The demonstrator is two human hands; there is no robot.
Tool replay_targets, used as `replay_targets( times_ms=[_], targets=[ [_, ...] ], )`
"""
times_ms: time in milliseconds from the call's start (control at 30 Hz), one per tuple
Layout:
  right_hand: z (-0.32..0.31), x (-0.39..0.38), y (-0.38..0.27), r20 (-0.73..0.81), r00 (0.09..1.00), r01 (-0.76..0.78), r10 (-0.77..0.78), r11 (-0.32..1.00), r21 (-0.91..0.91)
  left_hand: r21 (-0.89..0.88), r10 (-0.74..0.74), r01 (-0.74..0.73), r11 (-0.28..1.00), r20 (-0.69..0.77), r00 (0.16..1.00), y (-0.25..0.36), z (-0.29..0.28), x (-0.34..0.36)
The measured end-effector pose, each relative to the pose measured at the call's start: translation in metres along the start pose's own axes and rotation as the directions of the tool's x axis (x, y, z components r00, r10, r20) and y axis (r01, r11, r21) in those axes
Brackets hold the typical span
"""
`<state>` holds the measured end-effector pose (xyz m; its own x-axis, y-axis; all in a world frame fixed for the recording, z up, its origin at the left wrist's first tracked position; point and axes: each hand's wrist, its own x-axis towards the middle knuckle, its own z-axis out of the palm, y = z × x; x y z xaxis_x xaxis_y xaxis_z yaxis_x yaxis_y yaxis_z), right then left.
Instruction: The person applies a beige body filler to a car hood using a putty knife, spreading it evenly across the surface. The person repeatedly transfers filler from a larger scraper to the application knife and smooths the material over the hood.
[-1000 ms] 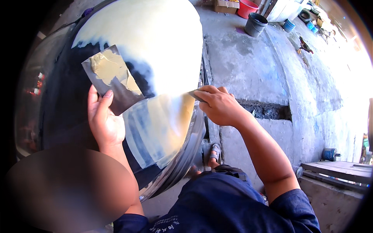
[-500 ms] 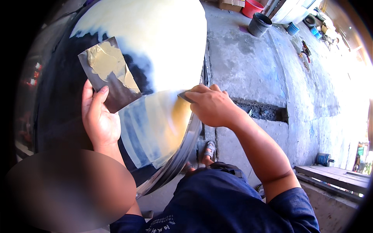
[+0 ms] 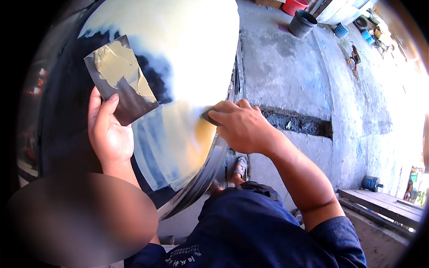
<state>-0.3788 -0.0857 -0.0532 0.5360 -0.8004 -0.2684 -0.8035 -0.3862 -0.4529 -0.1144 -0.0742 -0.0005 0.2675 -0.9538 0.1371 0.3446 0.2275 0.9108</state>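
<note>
My left hand [image 3: 109,129] grips the lower edge of a dark rectangular board [image 3: 129,105], with the thumb on top. Thick cream-coloured putty [image 3: 115,62] covers much of its upper half. My right hand [image 3: 243,123] is closed round a small dark putty spreader [image 3: 208,116], whose edge rests on a car panel. Beneath it the panel [image 3: 53,134] is black, with a broad pale patch of filler [image 3: 196,44] at the far side. Nearer me, thin yellowish-white streaks of filler [image 3: 172,147] reach the panel's right edge.
Concrete floor [image 3: 290,85] runs along the right, cut by a rough trench [image 3: 304,122]. Farther off stand a black bucket [image 3: 303,23], a red basin [image 3: 295,6] and a blue can [image 3: 341,30]. A bench [image 3: 380,205] stands at lower right, with another can [image 3: 371,183] beside it.
My right hand and the spreader have shifted slightly down and left over the filler. The putty board in my left hand has moved a little up and left in the view.
</note>
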Motion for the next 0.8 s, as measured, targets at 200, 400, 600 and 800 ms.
replay_targets(
  times_ms=[200, 400, 600, 800],
  targets=[
    [0.027, -0.026, 0.005, -0.042, 0.997, 0.072, -0.071, 0.997, 0.021, 0.006, -0.031, 0.030, 1.000, 0.023, 0.999, -0.003, 0.002, 0.000],
    [0.048, -0.047, 0.010, -0.128, 0.983, 0.137, -0.130, 0.990, 0.043, 0.022, -0.023, 0.023, 0.999, 0.011, 1.000, -0.006, 0.005, 0.001],
    [0.025, -0.040, 0.025, -0.196, 0.979, 0.061, -0.047, 0.996, 0.062, 0.022, -0.025, 0.025, 0.999, -0.002, 1.000, -0.004, 0.001, -0.001],
    [0.005, 0.006, 0.038, -0.188, 0.981, -0.026, 0.039, 0.997, 0.070, 0.016, -0.008, 0.008, 1.000, -0.001, 1.000, -0.005, 0.001, 0.000]
  ],
)
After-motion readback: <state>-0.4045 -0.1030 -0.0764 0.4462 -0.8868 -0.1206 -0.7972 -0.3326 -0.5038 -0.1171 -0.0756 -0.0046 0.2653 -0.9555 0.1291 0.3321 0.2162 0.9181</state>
